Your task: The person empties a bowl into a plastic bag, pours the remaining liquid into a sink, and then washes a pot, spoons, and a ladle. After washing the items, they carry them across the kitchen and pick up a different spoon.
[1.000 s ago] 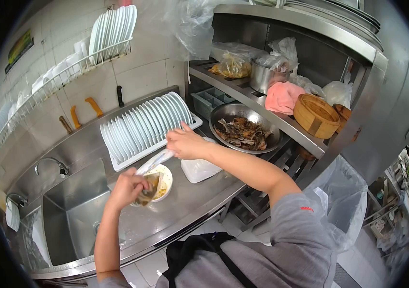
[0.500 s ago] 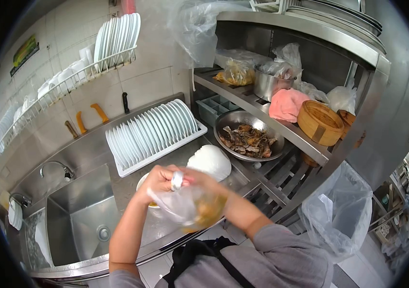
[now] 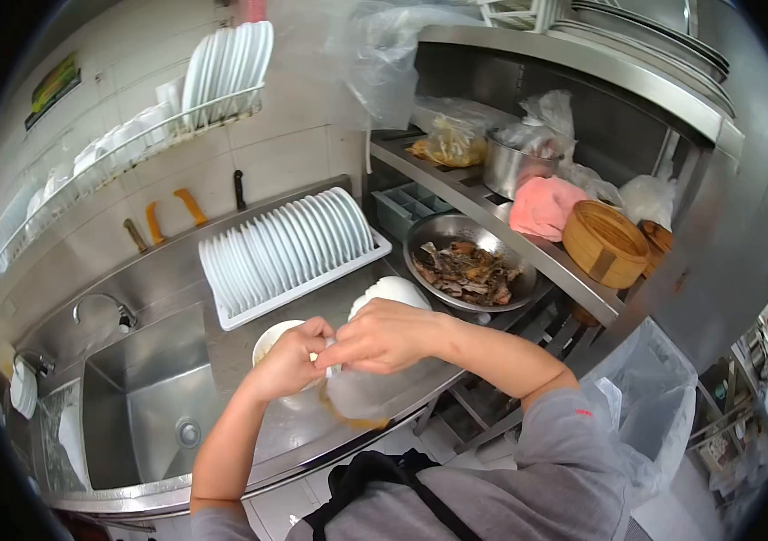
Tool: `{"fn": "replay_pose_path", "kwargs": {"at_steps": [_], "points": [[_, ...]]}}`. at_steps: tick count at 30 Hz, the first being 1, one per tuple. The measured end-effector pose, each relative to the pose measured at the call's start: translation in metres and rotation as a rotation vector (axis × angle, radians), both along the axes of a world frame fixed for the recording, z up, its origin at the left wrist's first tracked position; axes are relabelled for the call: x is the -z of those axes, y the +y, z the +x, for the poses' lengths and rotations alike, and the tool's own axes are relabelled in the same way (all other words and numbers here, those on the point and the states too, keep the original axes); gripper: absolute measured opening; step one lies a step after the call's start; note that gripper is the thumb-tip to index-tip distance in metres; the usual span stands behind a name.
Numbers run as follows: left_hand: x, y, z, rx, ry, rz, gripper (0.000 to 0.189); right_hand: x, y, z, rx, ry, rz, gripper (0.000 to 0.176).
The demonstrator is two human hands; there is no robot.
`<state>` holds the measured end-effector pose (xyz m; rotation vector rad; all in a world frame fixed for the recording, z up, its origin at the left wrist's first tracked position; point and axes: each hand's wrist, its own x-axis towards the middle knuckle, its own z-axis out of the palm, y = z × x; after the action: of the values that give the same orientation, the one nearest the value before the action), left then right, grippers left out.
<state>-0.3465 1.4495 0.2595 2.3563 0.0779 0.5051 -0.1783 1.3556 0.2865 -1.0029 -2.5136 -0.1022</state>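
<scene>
My left hand (image 3: 288, 362) is closed on the gathered neck of a clear plastic bag (image 3: 357, 397), above the steel counter. My right hand (image 3: 384, 335) meets it there, fingers closed on the same bag neck. The bag hangs below both hands, with something yellowish at its bottom, smeared by motion. Partly behind my left hand stands a white bowl (image 3: 267, 341). A white rounded object (image 3: 393, 290) lies behind my right hand, its lower part hidden.
White plates fill a rack (image 3: 303, 285) behind my hands. A steel bowl (image 3: 528, 298) of dark food pieces stands right of it. The sink (image 3: 145, 406) is at left. A shelf (image 3: 492, 221) holds bags, a pot, a pink cloth and bamboo steamers.
My right hand has moved up beside my left hand, and its forearm is raised. The bag now hangs lower between them, and more of the white bowl shows.
</scene>
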Motion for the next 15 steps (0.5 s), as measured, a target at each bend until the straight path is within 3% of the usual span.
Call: {"fn": "replay_pose_path", "kwargs": {"at_steps": [2,3,5,7,9,11,12,13,14,15], "points": [[-0.001,-0.013,0.001,-0.076,-0.039,-0.003,0.019,-0.004,-0.007,0.001,0.033,-0.154,-0.038,0.032],[0.001,-0.019,0.001,-0.172,-0.078,-0.010,0.019,-0.006,-0.010,0.000,0.059,-0.140,-0.038,0.032],[0.008,-0.026,0.004,-0.162,-0.121,0.031,0.019,-0.008,-0.016,0.001,-0.031,-0.054,-0.027,0.034],[0.007,-0.033,0.004,-0.208,-0.351,0.046,0.018,-0.004,-0.020,0.003,-0.001,-0.023,-0.126,0.032],[0.013,-0.036,0.007,-0.199,-0.415,-0.029,0.016,0.015,-0.014,0.009,-0.081,0.280,-0.100,0.032],[0.022,-0.035,0.010,-0.283,-0.638,-0.285,0.016,0.040,-0.005,0.016,-0.071,0.334,-0.110,0.033],[0.028,-0.030,0.010,-0.263,-0.635,-0.337,0.014,0.047,-0.004,0.015,-0.121,0.505,-0.063,0.032],[0.034,-0.026,0.016,-0.275,-0.634,-0.351,0.014,0.054,-0.005,0.014,-0.168,0.674,-0.020,0.030],[0.039,-0.021,0.023,-0.306,-0.638,-0.220,0.014,0.061,-0.013,0.009,-0.082,0.839,-0.249,0.029],[0.037,-0.017,0.028,-0.340,-0.642,-0.087,0.014,0.068,-0.012,0.006,-0.087,0.844,-0.273,0.029]]}}
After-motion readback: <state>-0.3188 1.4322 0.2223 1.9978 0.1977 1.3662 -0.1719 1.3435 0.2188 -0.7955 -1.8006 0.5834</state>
